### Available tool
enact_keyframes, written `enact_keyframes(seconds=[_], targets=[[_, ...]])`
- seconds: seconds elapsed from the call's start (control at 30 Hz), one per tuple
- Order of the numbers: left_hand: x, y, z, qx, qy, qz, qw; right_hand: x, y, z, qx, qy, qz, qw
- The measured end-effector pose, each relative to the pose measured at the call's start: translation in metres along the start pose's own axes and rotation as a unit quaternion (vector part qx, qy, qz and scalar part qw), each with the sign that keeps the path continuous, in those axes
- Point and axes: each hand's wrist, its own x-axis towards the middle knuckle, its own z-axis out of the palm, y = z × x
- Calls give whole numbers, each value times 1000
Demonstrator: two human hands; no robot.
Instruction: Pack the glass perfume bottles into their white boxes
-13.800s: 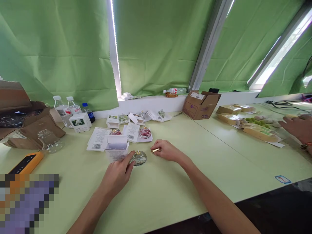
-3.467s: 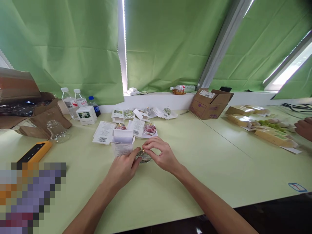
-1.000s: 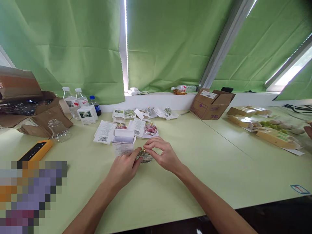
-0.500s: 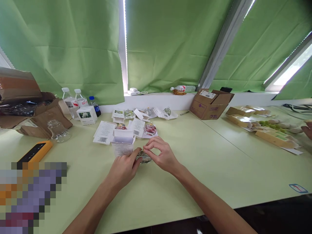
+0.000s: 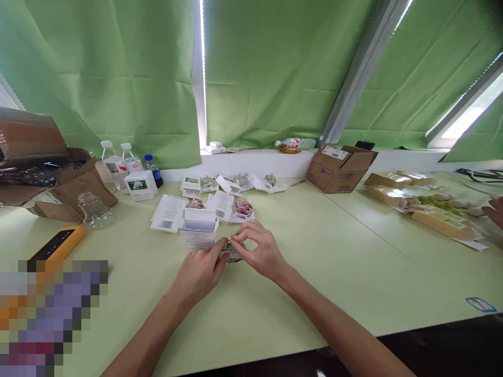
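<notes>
Both hands work together at a small round glass bottle, which sits low on the pale green table at centre frame, just in front of an open white carton. The left hand closes on the bottle's left side, its fingers wrapped against the glass, while the right hand pinches inward at the bottle's gold-coloured top with thumb and forefinger; the fingers hide exactly how that top is held. Both grips are closed, and the work in hand is fine fingertip handling at the bottle's top. Just beyond lie a bottle with pink contents on white paper and a barcoded leaflet. Three more small bottles stand further back, and a co-worker's hand shows at the right edge.
</notes>
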Motion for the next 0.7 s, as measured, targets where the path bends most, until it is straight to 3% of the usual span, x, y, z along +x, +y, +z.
enact_keyframes(seconds=[0.37, 0.7], targets=[[0, 1, -1, -1, 4, 8, 1000, 0, -8, 5, -22, 28, 45, 998], [1, 1, 0, 2, 1, 1, 1000, -1, -12, 8, -58, 33, 37, 997]])
